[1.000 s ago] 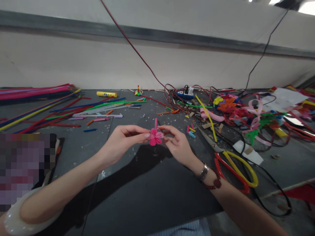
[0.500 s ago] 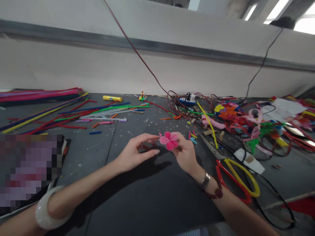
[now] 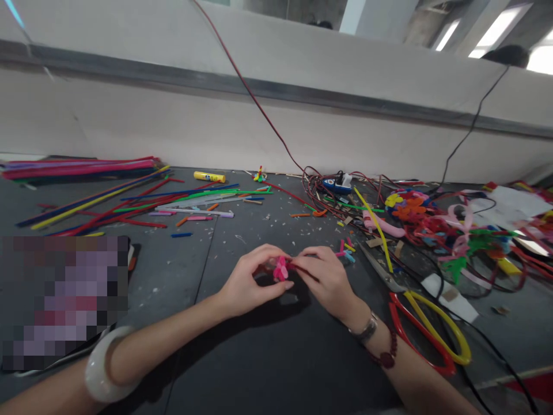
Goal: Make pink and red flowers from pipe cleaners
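A small pink pipe-cleaner flower (image 3: 280,269) is between my two hands above the dark tabletop, its petals turned to the left. My left hand (image 3: 256,279) curves around it, thumb below and fingers above, closed on the petals. From the other side my right hand (image 3: 324,278) pinches the flower's right edge with thumb and fingertips; exactly which part lies in that pinch is hidden. Just beyond my right hand lie short pink, yellow and blue pipe-cleaner pieces (image 3: 345,252).
Scissors (image 3: 417,308) with red and yellow handles lie right of my right wrist. Long pipe cleaners (image 3: 108,202) spread at the back left. A yellow glue stick (image 3: 209,177), a power strip (image 3: 337,184) with cables, and bright pipe-cleaner flowers (image 3: 410,204) stand farther back. A blurred screen (image 3: 73,300) is left.
The flower has turned from facing me to facing left. My left hand has closed onto it, and my right hand has shifted to its right edge. The view has swung slightly.
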A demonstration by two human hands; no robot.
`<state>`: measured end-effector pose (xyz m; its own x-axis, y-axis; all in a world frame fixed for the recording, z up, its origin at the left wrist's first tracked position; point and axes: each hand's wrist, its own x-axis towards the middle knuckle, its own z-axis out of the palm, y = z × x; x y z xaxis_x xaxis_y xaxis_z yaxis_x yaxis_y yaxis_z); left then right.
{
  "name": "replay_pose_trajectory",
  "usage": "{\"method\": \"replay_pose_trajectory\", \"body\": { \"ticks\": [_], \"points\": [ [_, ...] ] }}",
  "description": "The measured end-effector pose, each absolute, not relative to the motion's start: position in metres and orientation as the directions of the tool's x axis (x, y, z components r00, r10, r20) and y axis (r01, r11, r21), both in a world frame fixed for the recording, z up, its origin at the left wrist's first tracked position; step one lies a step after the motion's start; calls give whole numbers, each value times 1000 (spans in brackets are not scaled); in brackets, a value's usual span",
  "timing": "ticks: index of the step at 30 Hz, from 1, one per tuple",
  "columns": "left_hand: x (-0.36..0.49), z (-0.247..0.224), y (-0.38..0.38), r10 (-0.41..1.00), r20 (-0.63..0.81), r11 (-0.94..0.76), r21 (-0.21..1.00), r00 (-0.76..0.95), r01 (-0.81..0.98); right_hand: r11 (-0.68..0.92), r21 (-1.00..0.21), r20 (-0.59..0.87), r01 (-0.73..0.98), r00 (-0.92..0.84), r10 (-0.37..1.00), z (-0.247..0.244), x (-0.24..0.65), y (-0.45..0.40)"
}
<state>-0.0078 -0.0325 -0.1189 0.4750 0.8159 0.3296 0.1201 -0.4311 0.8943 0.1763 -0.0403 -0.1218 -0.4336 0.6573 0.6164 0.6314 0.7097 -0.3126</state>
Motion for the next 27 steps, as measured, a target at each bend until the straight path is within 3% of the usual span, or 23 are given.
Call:
{"method": "replay_pose_trajectory", "body": {
  "ticks": [5, 9, 13, 20, 27],
  "points": [
    [-9, -127, -28, 850, 220, -361, 906, 479, 223, 685, -301, 667, 663, -367, 648, -100, 184, -43],
    [-10, -138, -25, 844, 211, -383, 880, 493, 279, 687, -300, 578, 662, -446, 683, -92, 191, -24],
    [-10, -142, -25, 820, 209, -415, 858, 533, 302, 696, -272, 476, 665, -536, 698, -96, 195, 40],
    [-12, -139, -23, 810, 203, -435, 836, 550, 334, 607, -285, 477, 742, -439, 761, -122, 182, 140],
    [-11, -141, -23, 801, 193, -438, 834, 566, 335, 613, -296, 440, 733, -465, 768, -128, 181, 112]
  ]
}}
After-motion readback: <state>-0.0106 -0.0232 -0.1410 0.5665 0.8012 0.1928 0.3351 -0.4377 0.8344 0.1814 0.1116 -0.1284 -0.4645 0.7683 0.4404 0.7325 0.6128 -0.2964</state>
